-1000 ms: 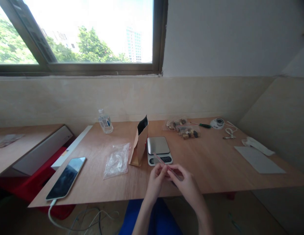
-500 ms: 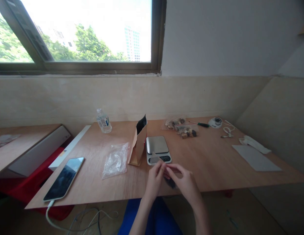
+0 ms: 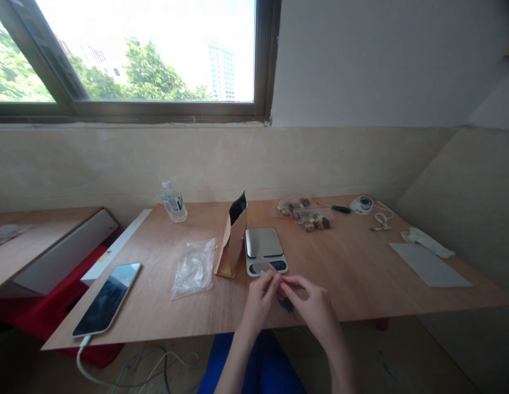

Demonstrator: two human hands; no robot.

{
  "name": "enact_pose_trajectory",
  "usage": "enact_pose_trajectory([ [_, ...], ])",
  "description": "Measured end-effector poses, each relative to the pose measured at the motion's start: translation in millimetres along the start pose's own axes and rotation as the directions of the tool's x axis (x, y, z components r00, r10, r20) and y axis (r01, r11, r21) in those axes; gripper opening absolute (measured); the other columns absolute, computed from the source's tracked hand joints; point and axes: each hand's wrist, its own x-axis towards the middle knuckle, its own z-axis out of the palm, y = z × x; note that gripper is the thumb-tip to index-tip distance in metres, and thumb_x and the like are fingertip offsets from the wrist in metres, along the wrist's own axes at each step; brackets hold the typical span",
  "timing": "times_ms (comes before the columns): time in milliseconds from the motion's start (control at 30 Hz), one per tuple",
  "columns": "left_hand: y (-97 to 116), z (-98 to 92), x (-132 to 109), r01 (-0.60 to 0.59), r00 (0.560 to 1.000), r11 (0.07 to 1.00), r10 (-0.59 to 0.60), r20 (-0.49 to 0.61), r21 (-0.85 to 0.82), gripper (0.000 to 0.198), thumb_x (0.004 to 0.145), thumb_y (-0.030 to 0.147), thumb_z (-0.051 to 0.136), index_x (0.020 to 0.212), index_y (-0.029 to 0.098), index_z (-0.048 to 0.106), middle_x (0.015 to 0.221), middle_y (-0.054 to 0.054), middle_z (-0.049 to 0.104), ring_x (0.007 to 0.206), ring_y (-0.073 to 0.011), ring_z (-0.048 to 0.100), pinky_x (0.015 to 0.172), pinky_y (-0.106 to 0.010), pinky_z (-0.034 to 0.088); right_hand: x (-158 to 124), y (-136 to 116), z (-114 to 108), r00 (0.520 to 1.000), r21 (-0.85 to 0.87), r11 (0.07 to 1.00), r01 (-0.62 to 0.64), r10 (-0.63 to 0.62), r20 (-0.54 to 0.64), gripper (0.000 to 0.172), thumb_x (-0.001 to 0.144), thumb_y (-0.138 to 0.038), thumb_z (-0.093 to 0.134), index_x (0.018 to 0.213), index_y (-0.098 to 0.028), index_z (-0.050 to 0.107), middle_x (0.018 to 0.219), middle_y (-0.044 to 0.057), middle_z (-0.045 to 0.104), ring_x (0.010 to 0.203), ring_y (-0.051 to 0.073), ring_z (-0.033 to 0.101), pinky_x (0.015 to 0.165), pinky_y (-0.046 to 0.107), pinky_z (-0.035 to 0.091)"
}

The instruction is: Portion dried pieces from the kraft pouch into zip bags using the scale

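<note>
Low in the middle of the frame, the person's left hand (image 3: 260,302) and right hand (image 3: 313,307) meet over the near edge of the wooden worktop (image 3: 353,273), and together they hold a small clear plastic bag (image 3: 266,267). The bag is thin and see-through, with a reddish strip along its top edge; its upper corner sticks up past the fingertips and shows in front of the lower part of the kitchen scale (image 3: 263,250). The fingers (image 3: 275,280) of both hands are pinched narrow on the bag's edge, thumbs and forefingers close together. Something small and dark sits under the hands, too hidden to make out. Just left of the scale stands an open brown paper pouch (image 3: 233,241) with a dark lining, and left of that lies a crumpled clear bag (image 3: 194,268) flat on the worktop. At the lower left of the frame a phone (image 3: 108,298) lies face up with a white cable (image 3: 84,361) running off the worktop's edge. A water bottle (image 3: 173,202) stands near the back wall, and further right at the back lie bags of small brown pieces (image 3: 306,213), a green-handled screwdriver (image 3: 336,208) and a white sheet (image 3: 430,265).
</note>
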Motion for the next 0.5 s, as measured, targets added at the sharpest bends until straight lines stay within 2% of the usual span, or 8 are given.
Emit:
enact_pose_trajectory([
  [133, 2.1, -1.1, 0.1, -0.001, 0.999, 1.000, 0.001, 0.046, 0.012, 0.031, 0.088, 0.040, 0.043, 0.070, 0.017, 0.052, 0.062, 0.001, 0.056, 0.060, -0.0126, 0.055, 0.058, -0.021, 0.042, -1.1, 0.6, -0.3, 1.000, -0.029, 0.999, 0.013, -0.013, -0.013, 0.027, 0.084, -0.041, 0.049, 0.084, -0.022, 0.069, 0.081, 0.004, 0.072, 0.075, 0.020, 0.067, 0.069, 0.027, 0.051],
  [333, 6.7, -3.0, 1.0, -0.035, 0.998, 0.997, 0.031, 0.063, 0.063, 0.030, 0.089, 0.037, 0.042, 0.068, 0.017, 0.051, 0.061, 0.000, 0.056, 0.058, -0.0122, 0.053, 0.057, -0.021, 0.041, -2.2, 0.0, 0.0, 0.999, -0.036, 0.999, 0.031, -0.032, -0.033, 0.028, 0.086, -0.038, 0.047, 0.084, -0.021, 0.069, 0.080, 0.005, 0.072, 0.074, 0.020, 0.067, 0.067, 0.025, 0.050],
  [500, 6.3, -6.7, -0.5, -0.029, 0.997, 0.999, 0.026, 0.076, 0.040, 0.029, 0.089, 0.037, 0.042, 0.070, 0.017, 0.051, 0.062, 0.001, 0.055, 0.059, -0.0118, 0.053, 0.057, -0.021, 0.040, -1.5, -2.8, 1.9, 0.999, -0.006, 0.999, 0.038, -0.038, -0.025, 0.029, 0.086, -0.038, 0.046, 0.086, -0.020, 0.069, 0.082, 0.006, 0.072, 0.074, 0.020, 0.067, 0.067, 0.026, 0.051],
])
